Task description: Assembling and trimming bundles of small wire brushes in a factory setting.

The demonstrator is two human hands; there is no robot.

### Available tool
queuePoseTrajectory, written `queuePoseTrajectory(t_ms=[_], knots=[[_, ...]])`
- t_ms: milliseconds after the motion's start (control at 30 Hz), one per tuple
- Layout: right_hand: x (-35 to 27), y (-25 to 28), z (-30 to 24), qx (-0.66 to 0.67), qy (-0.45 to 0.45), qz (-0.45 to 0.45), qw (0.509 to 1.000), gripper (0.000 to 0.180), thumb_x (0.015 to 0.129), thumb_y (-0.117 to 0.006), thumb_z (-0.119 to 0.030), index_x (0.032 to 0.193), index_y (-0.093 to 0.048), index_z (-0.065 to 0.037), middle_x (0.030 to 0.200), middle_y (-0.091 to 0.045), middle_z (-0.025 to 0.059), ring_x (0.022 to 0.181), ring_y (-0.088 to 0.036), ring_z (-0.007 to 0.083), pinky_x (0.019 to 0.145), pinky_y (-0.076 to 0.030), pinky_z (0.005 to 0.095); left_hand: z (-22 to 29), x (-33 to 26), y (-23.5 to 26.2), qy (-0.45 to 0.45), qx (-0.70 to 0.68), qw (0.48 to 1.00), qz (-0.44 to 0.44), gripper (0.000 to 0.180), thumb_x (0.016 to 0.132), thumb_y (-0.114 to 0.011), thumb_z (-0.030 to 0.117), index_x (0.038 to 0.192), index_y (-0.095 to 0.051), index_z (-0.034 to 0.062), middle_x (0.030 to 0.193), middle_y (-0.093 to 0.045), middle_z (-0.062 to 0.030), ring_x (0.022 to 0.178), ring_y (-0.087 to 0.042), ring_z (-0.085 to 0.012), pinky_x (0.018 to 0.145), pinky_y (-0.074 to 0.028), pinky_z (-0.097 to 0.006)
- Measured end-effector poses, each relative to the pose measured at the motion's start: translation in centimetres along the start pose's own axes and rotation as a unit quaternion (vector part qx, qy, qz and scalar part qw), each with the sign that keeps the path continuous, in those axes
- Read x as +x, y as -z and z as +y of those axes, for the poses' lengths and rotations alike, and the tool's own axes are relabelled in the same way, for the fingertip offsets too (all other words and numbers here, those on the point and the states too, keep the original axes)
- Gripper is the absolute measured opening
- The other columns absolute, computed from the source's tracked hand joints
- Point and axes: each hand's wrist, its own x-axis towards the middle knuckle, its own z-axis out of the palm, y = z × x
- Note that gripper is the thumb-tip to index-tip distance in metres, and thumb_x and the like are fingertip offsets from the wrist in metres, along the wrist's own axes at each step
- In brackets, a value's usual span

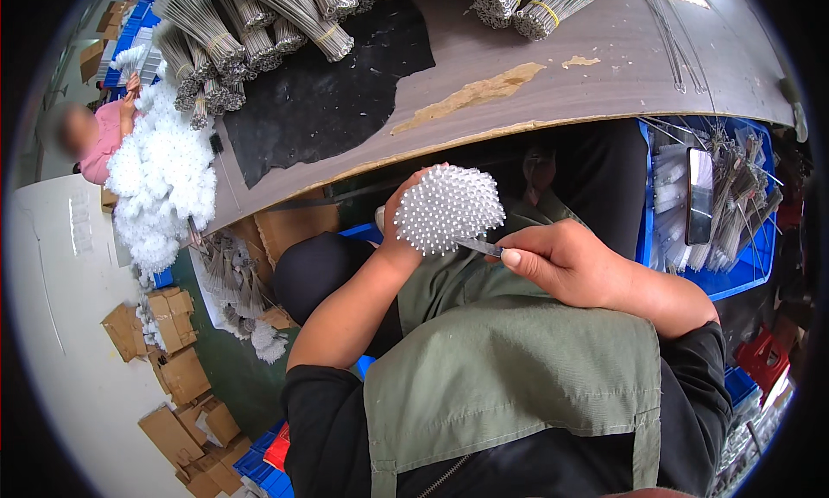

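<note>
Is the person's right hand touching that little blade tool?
Touching. The head view shows it plainly: the right hand pinches the little blade tool near its dark end, thumb against it, while the metal part sticks out.

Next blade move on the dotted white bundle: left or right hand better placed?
Right, probably. The right hand grips the small blade, tip by the lower edge of the white bundle; the left hand is occupied supporting that bundle.

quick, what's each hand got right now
Left hand: holding the white bundle, fingers mostly hidden behind it.
Right hand: closed, holding the metal tool.
</note>
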Motion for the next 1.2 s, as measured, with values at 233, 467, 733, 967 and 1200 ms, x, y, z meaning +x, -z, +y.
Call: queuePoseTrajectory(t_ms=[233, 467, 733, 967, 1200], knots=[[0.2, -0.4, 0.6, -0.020, 0.054, 0.023, 0.998, 0.033, 0.098, -0.052, -0.027, 0.105, -0.065, 0.003, 0.065, -0.057, 0.0106, 0.059, -0.053, 0.0150, 0.057, -0.044, 0.0305, -1.9, -0.7, -2.3, 0.119, -0.252, 0.960, -0.003, 0.036, 0.099, -0.035, 0.014, 0.124, -0.049, -0.0070, 0.122, -0.058, -0.0191, 0.112, -0.058, -0.0294, 0.102, -0.045, -0.044], [-0.1, 0.2, -0.3, -0.018, -0.001, 0.005, 1.000, 0.033, 0.097, -0.053, -0.028, 0.102, -0.064, 0.003, 0.079, -0.064, 0.0209, 0.073, -0.063, 0.0342, 0.069, -0.049, 0.0385, 2.8, 4.6, 3.1, -0.106, 0.017, 0.981, 0.160, 0.011, 0.070, -0.060, 0.023, 0.067, -0.059, 0.0124, 0.064, -0.052, -0.0073, 0.062, -0.057, -0.0252, 0.055, -0.044, -0.040], [-0.4, -0.2, 0.8, -0.030, 0.051, 0.030, 0.998, 0.033, 0.099, -0.049, -0.027, 0.103, -0.064, 0.003, 0.061, -0.050, 0.0087, 0.057, -0.045, 0.0127, 0.055, -0.042, 0.0302, 3.0, 2.0, 0.2, 0.116, -0.389, 0.882, 0.241, 0.016, 0.076, -0.059, 0.025, 0.084, -0.061, 0.0118, 0.080, -0.057, -0.0085, 0.078, -0.058, -0.0248, 0.068, -0.045, -0.039], [-0.4, -0.8, 1.5, -0.039, 0.024, 0.062, 0.997, 0.035, 0.099, -0.049, -0.029, 0.103, -0.062, 0.003, 0.065, -0.053, 0.0099, 0.060, -0.049, 0.0146, 0.059, -0.044, 0.0309, 0.8, 0.2, 1.1, 0.141, -0.335, 0.919, 0.152, 0.032, 0.097, -0.041, 0.011, 0.123, -0.053, -0.0043, 0.115, -0.061, -0.0145, 0.106, -0.060, -0.0217, 0.098, -0.047, -0.036], [-0.1, -1.4, 1.5, -0.039, 0.025, 0.074, 0.996, 0.034, 0.099, -0.051, -0.029, 0.105, -0.062, 0.004, 0.071, -0.059, 0.0158, 0.063, -0.058, 0.0214, 0.062, -0.047, 0.0337, 1.8, 0.7, 2.0, 0.186, -0.481, 0.838, 0.178, 0.032, 0.097, -0.042, 0.010, 0.123, -0.054, -0.0042, 0.115, -0.061, -0.0137, 0.106, -0.060, -0.0211, 0.096, -0.048, -0.035]])
